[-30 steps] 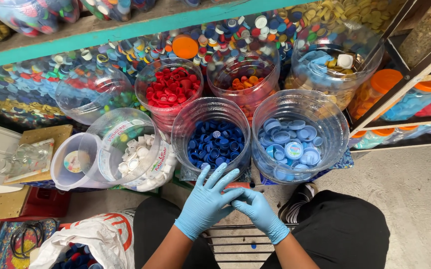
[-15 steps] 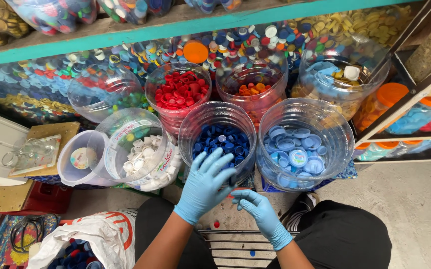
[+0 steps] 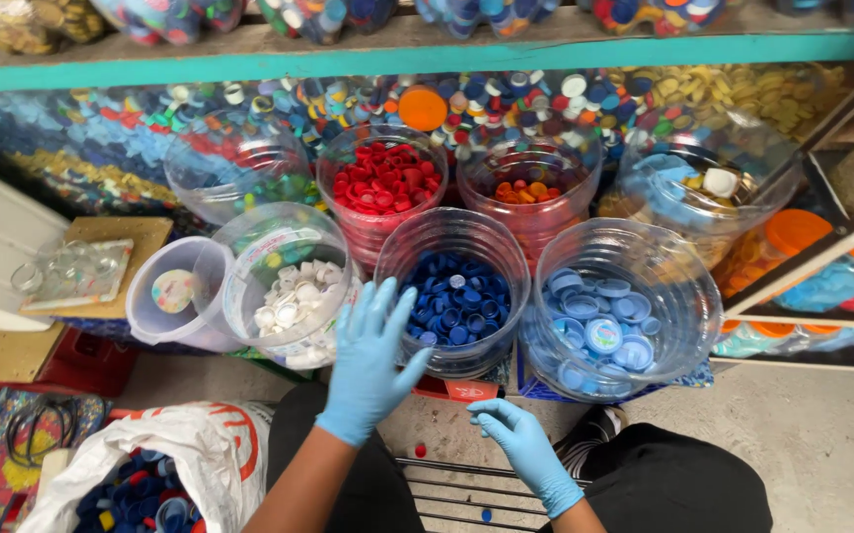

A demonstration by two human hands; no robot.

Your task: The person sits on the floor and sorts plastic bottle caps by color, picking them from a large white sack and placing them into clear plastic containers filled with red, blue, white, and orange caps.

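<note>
Forearms cut off at bottom frame edge; held item, if any, not discernible. Versus earlier frame: left hand [image 3: 368, 365] raised, fingers spread wide, tips now at near rim of dark-blue cap jar [image 3: 456, 291]. Right hand [image 3: 520, 439] dropped lower, fingers loosely curled, apart from jar. White cap jar [image 3: 289, 286] just left of left hand.

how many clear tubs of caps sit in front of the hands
7: back row green, red, orange, mixed; front row white, dark blue, light blue.

Light blue gloves on both hands, bare forearms, black trousers [image 3: 683, 484].
</note>
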